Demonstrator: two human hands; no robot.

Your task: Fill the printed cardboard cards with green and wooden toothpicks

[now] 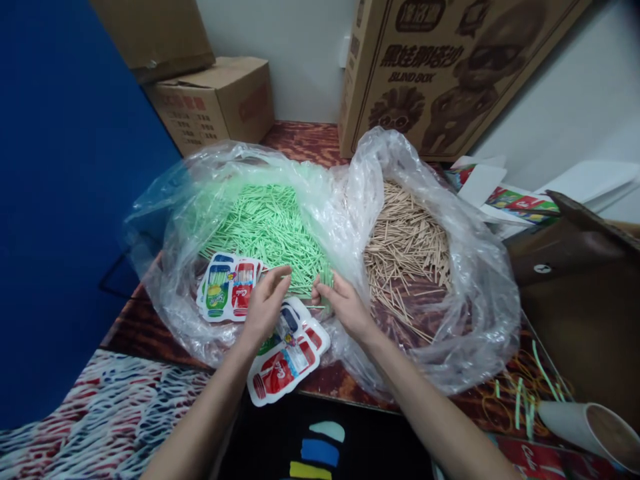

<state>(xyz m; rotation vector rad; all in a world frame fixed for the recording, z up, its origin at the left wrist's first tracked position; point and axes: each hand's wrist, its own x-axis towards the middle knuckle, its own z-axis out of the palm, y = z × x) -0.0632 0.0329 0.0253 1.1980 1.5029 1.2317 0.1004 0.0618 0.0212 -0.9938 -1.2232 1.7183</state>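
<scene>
Sticks (326, 276): right hand (346, 301), blurred, perhaps several | packs (286, 370): partly behind left hand (266, 303)

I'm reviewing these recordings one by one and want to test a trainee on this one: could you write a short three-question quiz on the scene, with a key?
1. Which hand holds the small bundle of green sticks?
2. True or false: in the picture, the brown sticks lie left of the green pile.
3. Which words are on the big box at the back? A) GIFT SET B) BLIND BOX C) PARTY PACK

Key:
1. The right hand.
2. False; the brown sticks lie right of the green pile.
3. B.
</scene>
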